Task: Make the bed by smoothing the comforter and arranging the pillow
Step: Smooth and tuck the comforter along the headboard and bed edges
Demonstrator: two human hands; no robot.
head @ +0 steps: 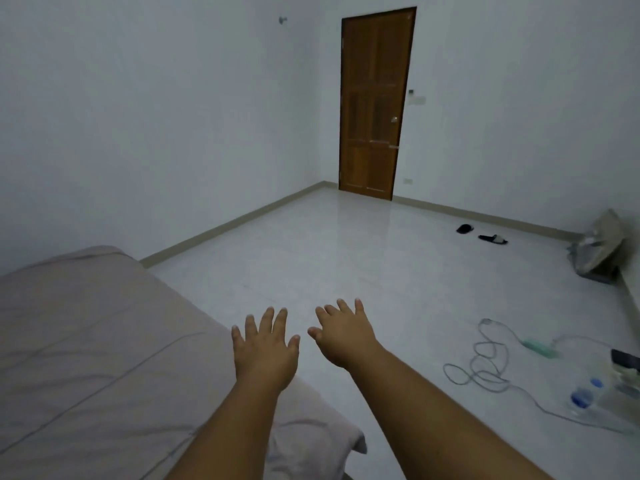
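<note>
A pale beige comforter covers the low bed at the lower left, with a few creases and a seam running across it. My left hand is stretched out palm down with fingers spread, over the bed's right edge, holding nothing. My right hand is held out beside it over the white floor, fingers apart and empty. No pillow is in view.
White tiled floor extends to a closed wooden door. Two black slippers lie near the far wall. A tangled cable, a water bottle and a bag are on the floor at the right.
</note>
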